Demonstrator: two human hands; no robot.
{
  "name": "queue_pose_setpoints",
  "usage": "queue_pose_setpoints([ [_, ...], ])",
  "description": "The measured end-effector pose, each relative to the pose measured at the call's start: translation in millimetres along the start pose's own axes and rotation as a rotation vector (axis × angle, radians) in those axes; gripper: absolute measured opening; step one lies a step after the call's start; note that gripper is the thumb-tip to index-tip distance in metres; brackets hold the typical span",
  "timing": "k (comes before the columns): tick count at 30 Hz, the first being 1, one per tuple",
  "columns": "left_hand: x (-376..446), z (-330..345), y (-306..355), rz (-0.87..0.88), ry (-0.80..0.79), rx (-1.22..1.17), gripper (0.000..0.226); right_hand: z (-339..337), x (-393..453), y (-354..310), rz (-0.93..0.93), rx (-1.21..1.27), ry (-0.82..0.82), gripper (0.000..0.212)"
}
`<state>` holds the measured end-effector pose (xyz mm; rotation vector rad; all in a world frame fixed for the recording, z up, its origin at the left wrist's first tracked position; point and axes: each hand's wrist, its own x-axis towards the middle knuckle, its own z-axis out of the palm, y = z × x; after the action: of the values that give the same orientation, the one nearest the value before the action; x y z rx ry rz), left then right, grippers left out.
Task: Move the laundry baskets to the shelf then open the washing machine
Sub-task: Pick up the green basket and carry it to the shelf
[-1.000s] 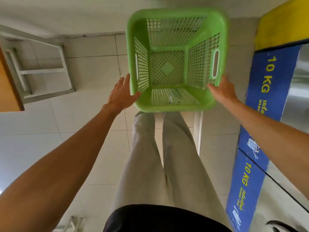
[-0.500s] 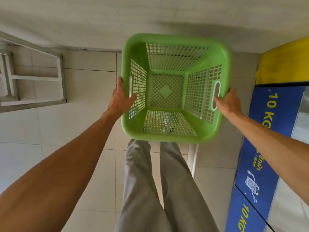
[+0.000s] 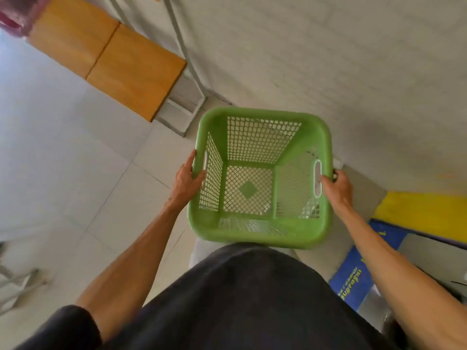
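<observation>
Since the earlier frame, the green perforated plastic laundry basket [image 3: 260,178] has been drawn closer to the body. It is carried level above the tiled floor, the left hand [image 3: 185,181] and right hand [image 3: 337,188] clasped on opposite handles. The orange-topped metal shelf [image 3: 126,72] lies ahead-left, nearer the left hand.

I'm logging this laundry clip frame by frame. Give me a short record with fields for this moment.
held item: green basket, empty, upright
left hand: grip on the basket's left rim
right hand: grip at the right handle slot
wooden shelf: ahead to the left, apart from the basket
washing machine: at right, door not visible
</observation>
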<state>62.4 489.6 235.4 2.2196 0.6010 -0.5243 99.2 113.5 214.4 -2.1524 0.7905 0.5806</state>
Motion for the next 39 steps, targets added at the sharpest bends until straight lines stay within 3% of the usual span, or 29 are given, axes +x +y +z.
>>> queue_pose_setpoints([
  [8, -135, -150, -108, -0.163, 0.464, -0.293, 0.063, 80, -112, -155, -0.426, -0.056, -0.177, 0.044],
  [17, -231, -262, -272, -0.274, 0.787, -0.543, 0.066, 266, -259, -286, -0.767, -0.049, -0.304, 0.027],
  [22, -256, -315, -327, -0.322, 0.926, -0.606, 0.065, 342, -323, -341, -0.857, -0.078, -0.395, 0.028],
  [30, -213, -412, -387, -0.297, 1.045, -0.656, 0.063, 451, -341, -434, -0.908, -0.141, -0.453, 0.045],
  [39, -72, -583, -447, -0.293, 1.022, -0.628, 0.060, 585, -334, -602, -0.843, -0.113, -0.450, 0.045],
])
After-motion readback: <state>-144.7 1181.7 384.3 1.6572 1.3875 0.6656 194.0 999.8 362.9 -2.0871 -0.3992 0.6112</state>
